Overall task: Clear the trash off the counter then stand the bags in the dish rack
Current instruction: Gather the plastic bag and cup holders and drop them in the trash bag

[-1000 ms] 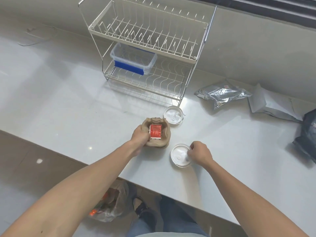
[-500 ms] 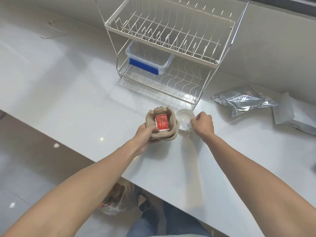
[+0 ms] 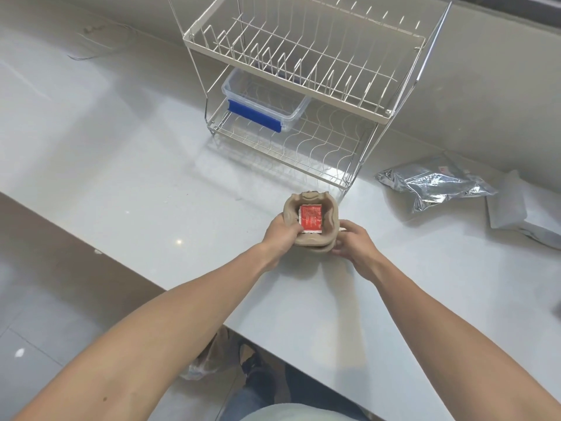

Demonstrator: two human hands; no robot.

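1. My left hand (image 3: pixel 280 235) grips the brown cup carrier (image 3: pixel 309 226) on the counter (image 3: pixel 151 189); a red packet (image 3: pixel 310 218) lies inside it.
2. My right hand (image 3: pixel 353 244) presses the carrier's right side.
3. The rack (image 3: pixel 303 86) stands just behind, a clear tub (image 3: pixel 264 101) on its lower shelf.
4. A foil bag (image 3: pixel 431 183) and a grey bag (image 3: pixel 516 211) lie at right.
5. A plastic bag (image 3: pixel 209 357) sits on the floor below.

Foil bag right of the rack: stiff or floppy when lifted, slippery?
The foil bag is creased and lies slumped on the counter, so it probably flops when lifted. Its glossy skin may slip in a grip. It looks fairly flat, so likely light.
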